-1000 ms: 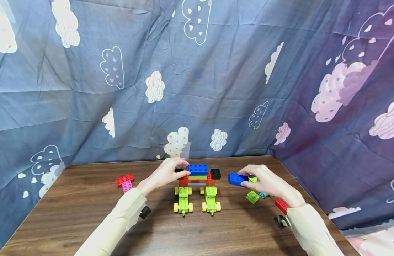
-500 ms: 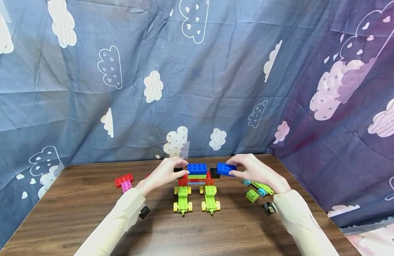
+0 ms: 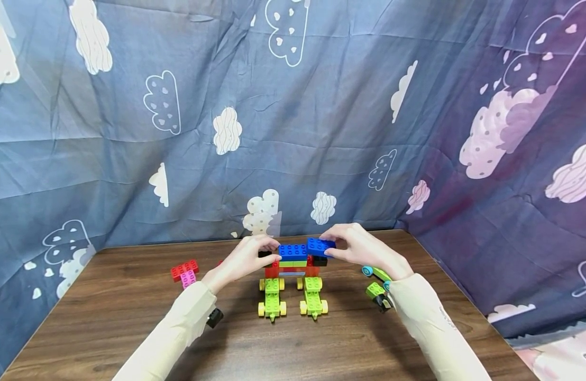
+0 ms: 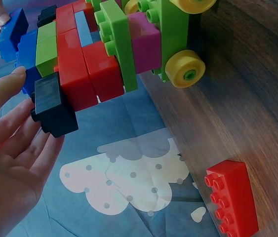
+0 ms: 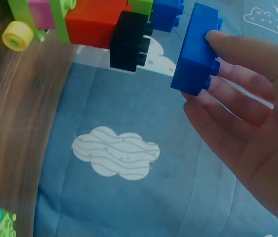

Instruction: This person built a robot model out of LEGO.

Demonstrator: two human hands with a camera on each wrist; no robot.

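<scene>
Two hands work: right hand (image 3: 364, 248) pinches a blue brick (image 3: 320, 246) above the model (image 3: 293, 264); left hand (image 3: 245, 259), fingers relaxed, steadies it.

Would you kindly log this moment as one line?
right hand: holds blue brick above black brick | left hand: steadies brick model

Two hands (image 3: 245, 259) (image 3: 364, 251), two green wheeled bases (image 3: 272, 299) (image 3: 313, 297) (yellow wheels), two black bricks (image 4: 52, 106) (image 5: 129, 42)
</scene>
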